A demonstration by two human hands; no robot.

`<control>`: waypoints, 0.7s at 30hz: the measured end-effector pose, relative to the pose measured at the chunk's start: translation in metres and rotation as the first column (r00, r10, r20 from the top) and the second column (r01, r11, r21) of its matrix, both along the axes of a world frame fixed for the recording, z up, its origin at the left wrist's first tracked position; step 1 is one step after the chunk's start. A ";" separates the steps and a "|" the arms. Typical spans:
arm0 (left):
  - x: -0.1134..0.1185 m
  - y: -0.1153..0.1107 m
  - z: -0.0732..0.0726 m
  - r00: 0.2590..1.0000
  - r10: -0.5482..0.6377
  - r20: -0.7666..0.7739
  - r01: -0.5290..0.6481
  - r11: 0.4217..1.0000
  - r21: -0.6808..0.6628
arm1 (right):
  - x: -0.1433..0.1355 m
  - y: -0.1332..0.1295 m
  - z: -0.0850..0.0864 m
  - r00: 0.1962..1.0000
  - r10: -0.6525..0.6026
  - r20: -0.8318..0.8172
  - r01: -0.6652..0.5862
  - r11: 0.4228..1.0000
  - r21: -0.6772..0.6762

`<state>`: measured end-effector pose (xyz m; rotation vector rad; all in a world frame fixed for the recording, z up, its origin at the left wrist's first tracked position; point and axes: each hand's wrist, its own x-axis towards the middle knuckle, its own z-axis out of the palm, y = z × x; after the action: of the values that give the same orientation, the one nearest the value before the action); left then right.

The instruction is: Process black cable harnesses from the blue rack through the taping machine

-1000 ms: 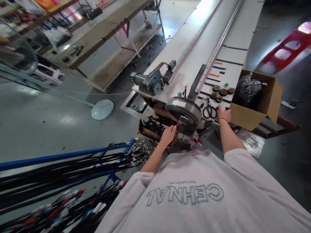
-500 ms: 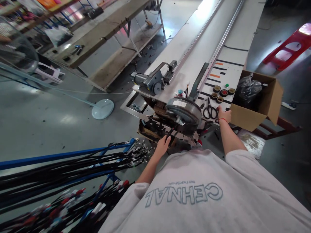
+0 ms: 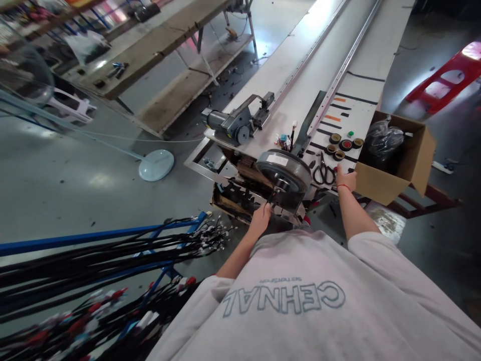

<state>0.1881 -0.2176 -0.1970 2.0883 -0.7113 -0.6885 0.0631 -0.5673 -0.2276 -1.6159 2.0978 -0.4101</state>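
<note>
A grey hub motor lies flat on the near end of a long white table. My left hand is just below the motor's near side, pinching a thin black cable that comes out of it. On the motor's far side stands a small bundle of coloured wire connectors. My right hand rests on the table's near edge with curled fingers, between black scissors and a cardboard box.
Tape rolls sit beyond the scissors. A grey motor unit is bolted at the table's left. A blue rack of black cables fills the lower left. On the floor are a fan base and a red stool.
My left hand dipped down and left, then came back up to the motor's near side with the cable. The connector bundle beyond the motor has risen. My right hand stayed put.
</note>
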 end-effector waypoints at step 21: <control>-0.009 0.083 -0.039 0.951 -0.139 -0.278 0.220 0.932 0.289 | 0.000 0.001 0.005 1.000 -0.009 0.005 0.009 1.000 0.011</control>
<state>0.1793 -0.1349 -0.2357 2.1807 -0.6881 -1.2205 0.0630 -0.5665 -0.2224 -1.5980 2.1012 -0.4048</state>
